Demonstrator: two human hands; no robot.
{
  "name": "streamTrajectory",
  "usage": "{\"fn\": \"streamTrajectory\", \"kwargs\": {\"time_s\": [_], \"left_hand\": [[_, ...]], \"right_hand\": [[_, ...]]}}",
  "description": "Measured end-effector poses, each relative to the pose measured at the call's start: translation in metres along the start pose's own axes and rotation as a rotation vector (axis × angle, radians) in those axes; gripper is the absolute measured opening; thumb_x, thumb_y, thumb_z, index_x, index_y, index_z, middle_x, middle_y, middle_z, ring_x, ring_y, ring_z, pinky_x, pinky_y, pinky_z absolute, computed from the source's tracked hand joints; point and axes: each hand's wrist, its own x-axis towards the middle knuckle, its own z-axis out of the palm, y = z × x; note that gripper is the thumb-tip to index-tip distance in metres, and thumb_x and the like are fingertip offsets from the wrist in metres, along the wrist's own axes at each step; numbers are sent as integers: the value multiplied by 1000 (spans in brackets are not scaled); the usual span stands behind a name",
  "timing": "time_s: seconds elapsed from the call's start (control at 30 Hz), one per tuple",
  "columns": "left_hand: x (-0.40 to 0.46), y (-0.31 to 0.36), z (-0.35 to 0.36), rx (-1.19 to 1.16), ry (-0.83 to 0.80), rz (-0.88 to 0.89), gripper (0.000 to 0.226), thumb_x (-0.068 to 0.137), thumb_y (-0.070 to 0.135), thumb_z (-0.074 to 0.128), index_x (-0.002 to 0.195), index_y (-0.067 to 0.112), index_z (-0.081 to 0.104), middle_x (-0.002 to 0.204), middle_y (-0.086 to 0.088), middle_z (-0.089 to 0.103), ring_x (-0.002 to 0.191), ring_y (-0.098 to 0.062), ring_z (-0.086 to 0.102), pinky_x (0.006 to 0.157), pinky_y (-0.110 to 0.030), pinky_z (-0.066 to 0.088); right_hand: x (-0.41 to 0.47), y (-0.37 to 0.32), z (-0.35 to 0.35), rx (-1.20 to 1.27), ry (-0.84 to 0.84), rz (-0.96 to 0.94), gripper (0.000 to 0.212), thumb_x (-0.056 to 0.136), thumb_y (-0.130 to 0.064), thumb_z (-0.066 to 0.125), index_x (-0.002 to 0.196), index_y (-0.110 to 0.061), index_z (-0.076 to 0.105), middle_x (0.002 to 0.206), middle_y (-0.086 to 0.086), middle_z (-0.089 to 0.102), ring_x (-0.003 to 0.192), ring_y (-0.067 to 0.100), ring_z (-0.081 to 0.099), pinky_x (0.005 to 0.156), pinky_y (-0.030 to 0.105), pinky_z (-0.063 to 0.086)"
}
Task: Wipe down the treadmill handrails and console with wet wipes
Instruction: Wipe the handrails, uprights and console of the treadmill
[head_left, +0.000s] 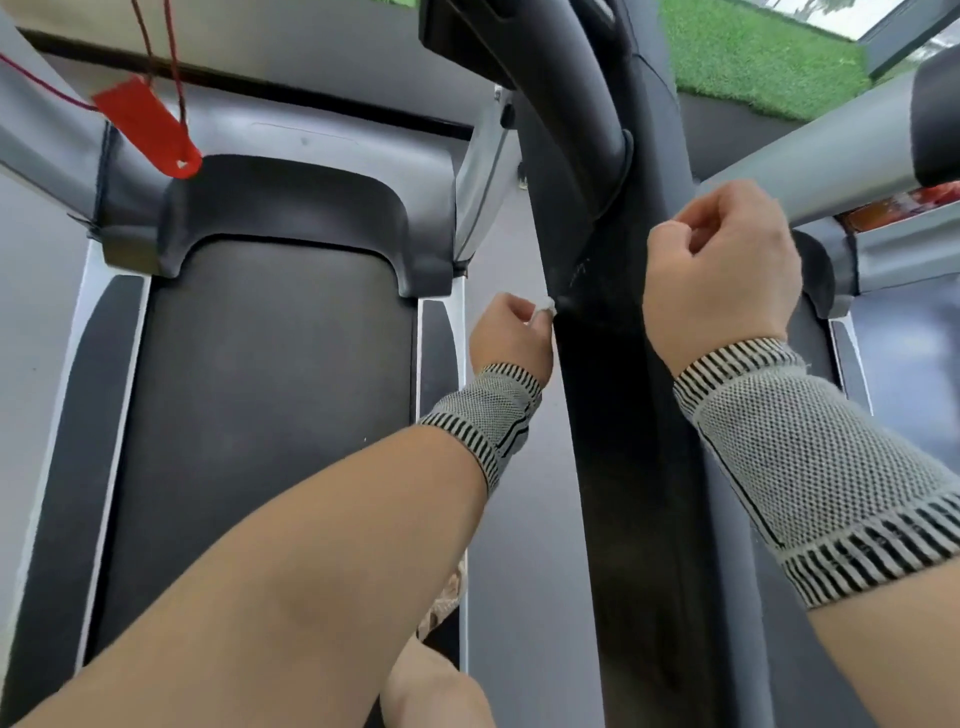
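Along the right side of the dark treadmill belt (260, 415), a long black padded handrail (623, 426) runs from the near bottom edge of the view up and away toward the black console support (587, 119), its long axis nearly vertical in the picture and leaning slightly left at the top. Its surface is matte black with faint pale scuff marks near mid-length. The left hand (511, 335) has curled fingers pinching a small crumpled white wet wipe (544, 306), which touches the left edge of the handrail. Only a small tuft of the wipe shows; the rest appears hidden in the fist. The right hand (722, 275) is closed into a loose fist over the right side of the handrail; whether it holds anything cannot be told. Both wrists wear grey knitted wristbands (810, 467) with black-striped edges. A red plastic safety clip (148, 124) on a red cord hangs at upper left.
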Motion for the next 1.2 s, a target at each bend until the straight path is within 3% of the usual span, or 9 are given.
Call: {"fn": "streamTrajectory", "kwargs": {"time_s": [0.17,0.3,0.4,0.47,0.57,0.67,0.9,1.07,1.2], "left_hand": [[6,-5,-12,-132,18,-11,21,91,35,61,92,14,60,79,12,58,71,1,54,61,-10,42],[7,9,-3,-139,-42,5,18,90,34,61,87,16,58,76,9,59,72,-9,58,65,-22,47],[19,5,-9,15,-82,-70,15,91,32,59,88,18,56,75,11,54,73,-9,54,57,-17,37],[17,1,-18,0,-58,-85,18,91,35,60,89,17,58,78,9,59,76,-12,58,59,-19,40],[-5,11,-23,-189,-55,38,19,89,36,63,87,18,59,81,4,66,78,-11,64,67,-23,51],[-28,27,-17,-181,-84,189,17,88,38,65,80,25,56,80,6,66,78,-9,63,71,-23,51],[10,44,-20,-177,13,185,17,87,35,65,76,28,55,78,3,67,77,-15,65,78,-35,54],[-23,23,-18,-143,-99,275,12,88,34,66,81,27,58,87,6,67,84,-12,63,79,-33,54],[7,44,-15,-86,-23,268,13,90,31,62,82,24,56,85,2,65,83,-17,62,77,-31,50]], "right_hand": [[2,-3,0,-53,-14,-8,2,87,-21,47,88,-21,49,92,-1,50,78,11,40,64,15,21],[8,-10,6,-86,5,-42,6,85,-20,47,88,-20,52,91,0,49,77,12,40,67,15,23],[7,-10,9,-81,34,-43,9,86,-19,47,90,-15,54,90,0,48,76,11,40,65,15,21],[4,-9,8,-63,37,-44,9,86,-18,47,91,-14,55,90,1,48,76,11,39,65,14,21],[3,-10,7,-24,41,-31,4,86,-16,49,88,-16,52,89,1,48,75,10,38,65,12,21],[3,-10,6,-3,46,-26,5,86,-16,50,85,-20,48,88,1,48,74,9,37,65,12,21],[4,-9,7,-3,46,-35,3,86,-17,50,85,-20,48,88,0,47,75,10,38,64,12,21],[2,-8,6,14,51,-26,4,85,-17,50,85,-20,48,89,0,48,76,10,38,66,12,22],[3,-9,8,10,69,-28,3,85,-17,51,84,-19,50,88,0,48,74,10,38,65,12,21]]}}
